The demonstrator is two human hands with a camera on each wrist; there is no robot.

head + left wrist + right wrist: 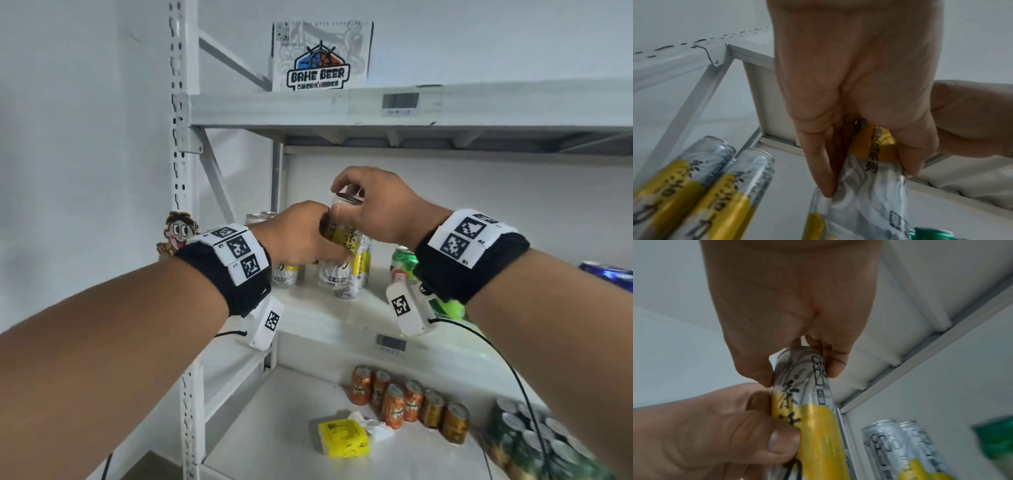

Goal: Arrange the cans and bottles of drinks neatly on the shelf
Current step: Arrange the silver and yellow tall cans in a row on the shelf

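A: Head view first: both hands are up at the middle shelf point(329, 308). The left hand point(301, 236) wraps the yellow-and-silver can point(342, 240) round its body, and the right hand point(373, 205) comes over the top, fingers point(342, 181) curled onto the rim.

B: So the can sits between the two hands, held above the shelf board, upright or close to it. More matching cans point(284, 274) stand behind, a green can point(404, 262) is off to the right, and orange cans point(394, 404) stand in a row on the shelf below.

A: Left wrist view: the left hand point(859, 81) clamps on the can point(869, 186), with the fingers point(818, 162) pressed down its side. Two matching cans point(715, 178) stand just beside it, to the left.

B: And the right hand point(972, 121) shows at the edge there, close against the left.

A: Right wrist view: the right hand point(793, 305) pinches the can point(809, 402) at its top end, fingers point(834, 363) on one side and thumb on the other. The left hand point(715, 434) grips lower, on the yellow band.

B: Two matching cans point(900, 443) stand at the back, near the shelf post.
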